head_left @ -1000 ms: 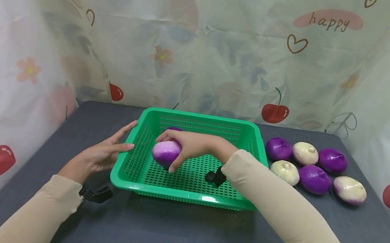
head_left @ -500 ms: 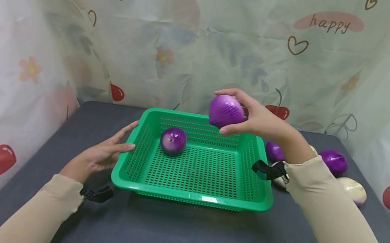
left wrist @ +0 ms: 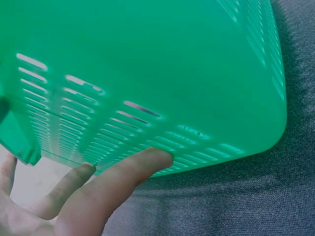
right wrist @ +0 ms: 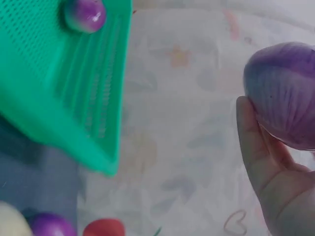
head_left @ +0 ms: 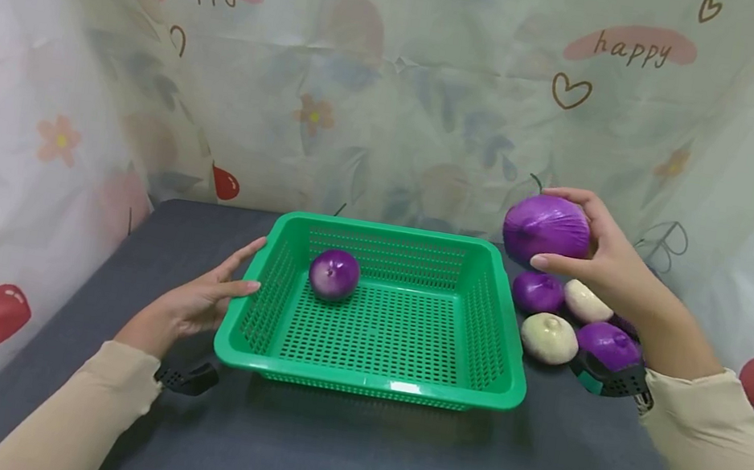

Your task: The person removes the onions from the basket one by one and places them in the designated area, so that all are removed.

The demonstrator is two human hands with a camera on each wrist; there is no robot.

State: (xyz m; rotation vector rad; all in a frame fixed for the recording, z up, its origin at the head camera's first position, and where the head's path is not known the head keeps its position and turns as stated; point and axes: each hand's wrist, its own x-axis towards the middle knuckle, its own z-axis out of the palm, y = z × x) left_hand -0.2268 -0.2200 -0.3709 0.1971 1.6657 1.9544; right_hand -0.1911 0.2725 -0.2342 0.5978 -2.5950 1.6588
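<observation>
My right hand (head_left: 590, 247) grips a large purple onion (head_left: 544, 229), thumb below and fingers behind it, raised above the right-hand group of onions. The right wrist view shows the same ribbed purple onion (right wrist: 283, 96) against the fingers. One darker purple onion (head_left: 333, 275) sits in the back left of the green plastic basket (head_left: 366, 380). My left hand (head_left: 195, 296) lies along the basket's left side with its fingers extended. Seen from the left wrist, the fingertips (left wrist: 156, 157) are right at the slotted basket wall (left wrist: 197, 78).
Right of the basket lie several purple and white onions on the dark grey table (head_left: 344, 457), among them a white one (head_left: 549, 339) and a purple one (head_left: 538, 293). My right wrist and its black band partly hide this group. A printed curtain (head_left: 393, 124) hangs behind.
My right hand has lifted the purple onion out of the basket and carried it right, over the other onions. The left hand and the basket have stayed in place.
</observation>
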